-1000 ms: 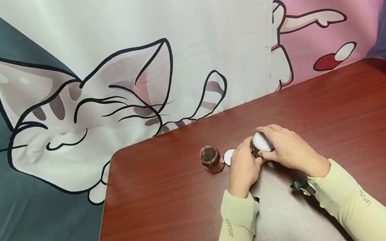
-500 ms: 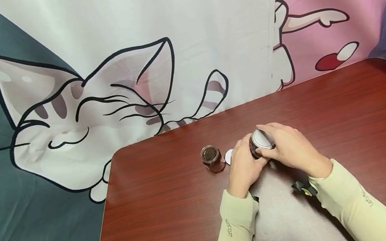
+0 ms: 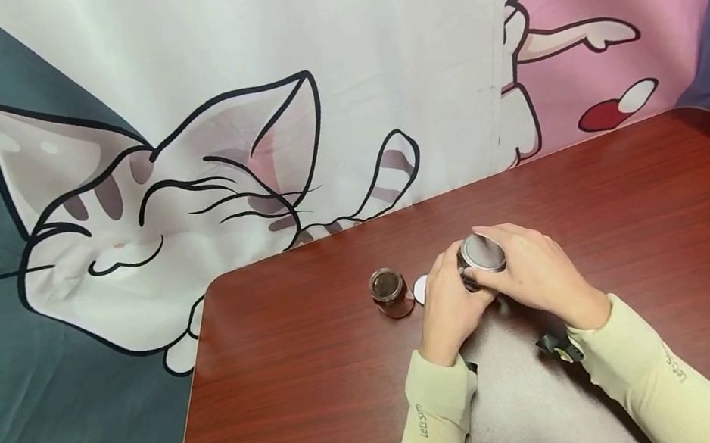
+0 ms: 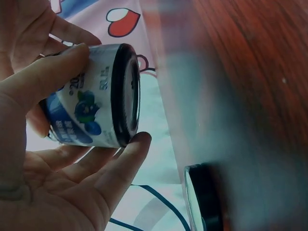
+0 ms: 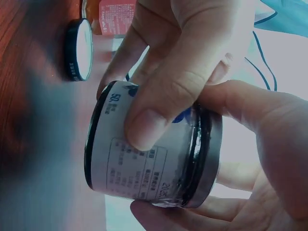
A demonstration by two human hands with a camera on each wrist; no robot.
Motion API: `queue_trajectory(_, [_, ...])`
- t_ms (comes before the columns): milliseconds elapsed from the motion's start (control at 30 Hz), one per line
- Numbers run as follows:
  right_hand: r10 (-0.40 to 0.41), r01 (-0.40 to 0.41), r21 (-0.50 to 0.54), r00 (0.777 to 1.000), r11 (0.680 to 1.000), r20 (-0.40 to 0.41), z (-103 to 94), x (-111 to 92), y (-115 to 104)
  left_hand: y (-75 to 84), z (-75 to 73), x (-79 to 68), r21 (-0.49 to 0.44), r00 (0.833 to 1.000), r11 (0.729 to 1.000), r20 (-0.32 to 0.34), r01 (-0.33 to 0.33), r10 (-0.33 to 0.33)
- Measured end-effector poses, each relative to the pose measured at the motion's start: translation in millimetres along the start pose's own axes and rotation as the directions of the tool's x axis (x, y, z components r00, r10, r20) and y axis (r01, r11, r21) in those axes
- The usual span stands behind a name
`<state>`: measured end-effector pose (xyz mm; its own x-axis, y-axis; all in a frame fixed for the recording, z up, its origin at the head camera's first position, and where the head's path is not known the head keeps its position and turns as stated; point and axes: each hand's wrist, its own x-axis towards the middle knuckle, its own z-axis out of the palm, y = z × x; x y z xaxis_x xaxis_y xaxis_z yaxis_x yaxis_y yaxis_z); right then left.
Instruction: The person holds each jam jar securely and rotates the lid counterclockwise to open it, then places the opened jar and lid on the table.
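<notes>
Jar up off the surface, gripped at body and lid

Your left hand is wrapped round the jar's body, thumb across the blueberry label. Your right hand grasps the lid end, fingers and thumb curled about the silver top. So the jar sits between your two hands, lid facing up, base apart from the surface (left wrist view shows that gap best).

Just left of your left hand: loose lid, pale inner face up, black rim, partly hidden by that hand in the head view. Next to it, second jar, upright, uncovered, dark contents; can't tell whether those two touch. Your pale sleeves reach in from the near side. Cartoon-cat cloth hangs behind the surface.
</notes>
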<state>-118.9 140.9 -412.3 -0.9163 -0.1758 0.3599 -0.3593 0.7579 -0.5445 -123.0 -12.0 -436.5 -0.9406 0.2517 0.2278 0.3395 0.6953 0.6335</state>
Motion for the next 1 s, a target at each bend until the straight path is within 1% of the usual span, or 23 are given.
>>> queue_trajectory(267, [-0.009, 0.008, -0.006, 0.999, 1.0, -0.053, 4.7, -0.6, -0.2, -0.1, 2.8, -0.2, -0.028, 1.0, 0.999, -0.008, 0.03, -0.03])
queue_trajectory(500, [-0.02, 0.02, -0.001, 0.995, 1.0, -0.093, 6.9, 0.1, -1.2, 1.5, 3.6, 0.2, -0.017, 0.998, 0.998, -0.022, 0.054, -0.055])
queue_trajectory(833, [-0.011, 0.011, 0.006, 0.996, 1.0, -0.083, 6.7, -0.1, -3.3, 0.6, 5.2, 0.0, 0.002, 0.994, 0.998, -0.09, 0.059, -0.059])
queue_trajectory(1000, [0.024, -0.024, 0.01, 0.997, 1.0, -0.068, 5.9, -1.0, -6.2, 0.2, 4.8, 0.3, 0.008, 0.993, 0.998, -0.1, 0.058, -0.057])
